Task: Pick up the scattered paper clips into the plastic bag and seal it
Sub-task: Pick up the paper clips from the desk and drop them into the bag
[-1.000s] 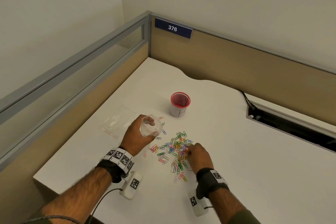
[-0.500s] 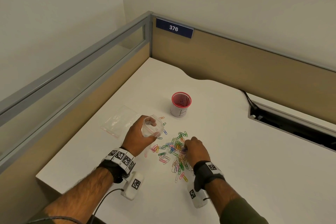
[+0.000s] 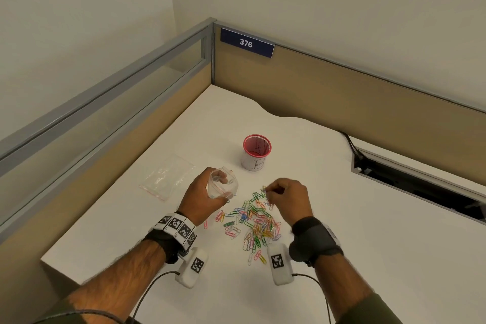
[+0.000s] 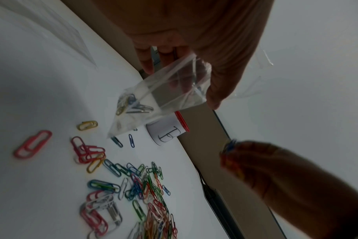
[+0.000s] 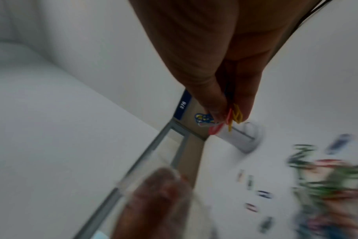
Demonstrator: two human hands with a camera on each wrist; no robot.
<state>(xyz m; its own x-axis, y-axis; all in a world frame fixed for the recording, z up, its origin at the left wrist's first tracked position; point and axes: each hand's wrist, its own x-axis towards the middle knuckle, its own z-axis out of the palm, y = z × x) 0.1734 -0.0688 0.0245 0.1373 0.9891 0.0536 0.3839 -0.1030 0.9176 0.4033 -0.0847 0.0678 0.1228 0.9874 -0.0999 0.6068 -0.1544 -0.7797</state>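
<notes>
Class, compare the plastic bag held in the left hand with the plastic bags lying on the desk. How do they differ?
The held bag is lifted, open-mouthed, with a few paper clips inside; the bags on the desk lie flat, untouched. The left hand grips only the held bag. Both are clear plastic.

Hand (image 5: pixel 231 97) – pinched paper clips (image 5: pixel 235 115)

The pile of paper clips (image 3: pixel 253 226) lies on the desk (image 3: pixel 342 231), near the front edge. The left hand (image 3: pixel 203 198) is to the left of the pile and holds a small bag (image 3: pixel 223 184) with a few clips in it. The right hand (image 3: pixel 288 198) is above the far side of the pile and pinches some clips. A cup (image 3: pixel 255 152) stands farther back. Another bag (image 3: pixel 167 176) lies flat to the left of the left hand.
</notes>
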